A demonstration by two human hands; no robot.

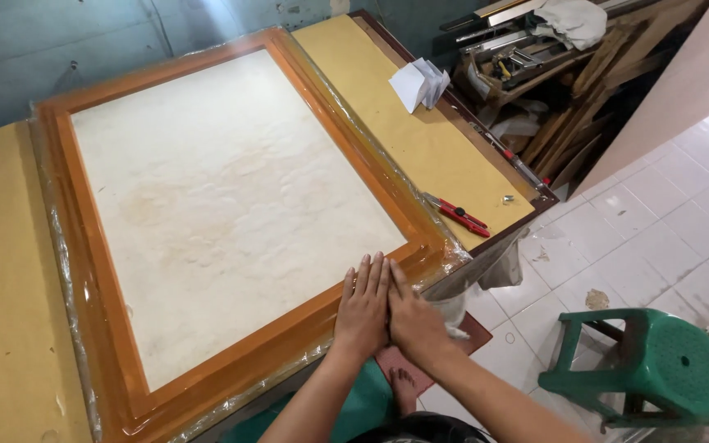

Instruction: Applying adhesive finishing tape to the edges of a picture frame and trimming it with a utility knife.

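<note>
Pressing flat, no grip — left hand (363,308), right hand (414,321), wrapped frame (231,361), long axis away-right.

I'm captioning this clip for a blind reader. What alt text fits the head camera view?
Two bare hands, left hand and right hand, press flat side by side on the near corner of a large plastic-wrapped wooden frame lying on a yellow-topped table. A red utility knife lies beside it; a green stool stands on the tiled floor.

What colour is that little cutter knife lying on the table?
The cutter is red with black parts, seen in the head view on the brown paper.
</note>
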